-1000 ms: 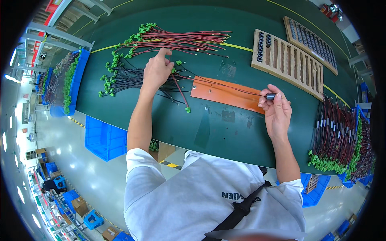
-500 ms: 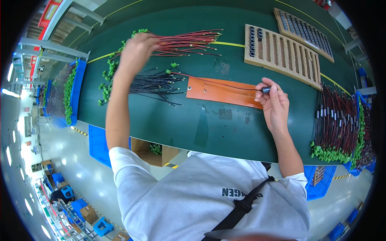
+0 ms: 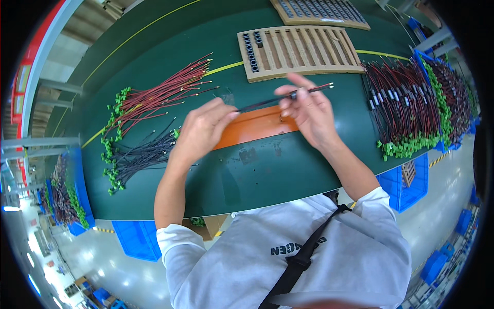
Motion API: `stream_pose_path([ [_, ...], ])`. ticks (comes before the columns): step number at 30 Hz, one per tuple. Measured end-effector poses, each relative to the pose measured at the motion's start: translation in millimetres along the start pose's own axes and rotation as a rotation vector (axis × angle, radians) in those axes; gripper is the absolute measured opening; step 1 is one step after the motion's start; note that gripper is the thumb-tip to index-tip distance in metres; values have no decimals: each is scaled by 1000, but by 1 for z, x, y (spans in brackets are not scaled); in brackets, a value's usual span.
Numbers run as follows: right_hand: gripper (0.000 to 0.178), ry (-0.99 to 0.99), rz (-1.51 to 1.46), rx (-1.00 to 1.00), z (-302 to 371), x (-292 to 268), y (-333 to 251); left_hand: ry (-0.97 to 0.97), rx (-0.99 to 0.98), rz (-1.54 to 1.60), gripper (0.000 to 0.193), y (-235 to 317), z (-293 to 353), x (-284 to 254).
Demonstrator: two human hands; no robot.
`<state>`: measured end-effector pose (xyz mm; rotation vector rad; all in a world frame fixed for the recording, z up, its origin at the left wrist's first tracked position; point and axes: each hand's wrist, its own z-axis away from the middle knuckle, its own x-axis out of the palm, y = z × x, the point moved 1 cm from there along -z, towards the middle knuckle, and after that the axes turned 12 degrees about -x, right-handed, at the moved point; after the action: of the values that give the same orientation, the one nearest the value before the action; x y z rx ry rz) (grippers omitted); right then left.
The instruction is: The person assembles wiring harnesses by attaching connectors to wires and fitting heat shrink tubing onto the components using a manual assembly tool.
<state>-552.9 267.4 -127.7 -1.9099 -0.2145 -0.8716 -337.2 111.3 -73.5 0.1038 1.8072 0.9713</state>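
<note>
My left hand (image 3: 203, 131) is closed on the connector end of a few red and black wires (image 3: 262, 104) above the orange strip (image 3: 247, 133). Those wires stretch across to my right hand (image 3: 313, 114), whose thumb and finger pinch a small black cylinder (image 3: 294, 95). Through the cylinder the wires run, and their bare tips stick out past my right fingers. Left of my hands lie a bundle of red wires (image 3: 162, 98) and, nearer me, a bundle of black wires (image 3: 144, 156), both with green connectors at their left ends.
A slotted wooden rack (image 3: 303, 75) lies beyond my hands, with black cylinders in its left slots. Behind it is a second, fuller rack (image 3: 329, 23). Wires with green connectors (image 3: 401, 103) are heaped at the right edge. Blue bins (image 3: 136, 242) stand below the table.
My left hand has come back from the red bundle and now holds wires near the orange strip. The wire tips now reach beyond the cylinder in my right hand. The view has shifted.
</note>
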Motion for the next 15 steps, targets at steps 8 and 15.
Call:
stream_pose_path([
  [8, 27, -109, -6, -82, 0, -19, -3, -75, -163, 143, 17, -2, 7, -4],
  [15, 27, -414, 219, 210, 11, 28, 31, -183, -312, 354, 14, -1, 26, 8],
])
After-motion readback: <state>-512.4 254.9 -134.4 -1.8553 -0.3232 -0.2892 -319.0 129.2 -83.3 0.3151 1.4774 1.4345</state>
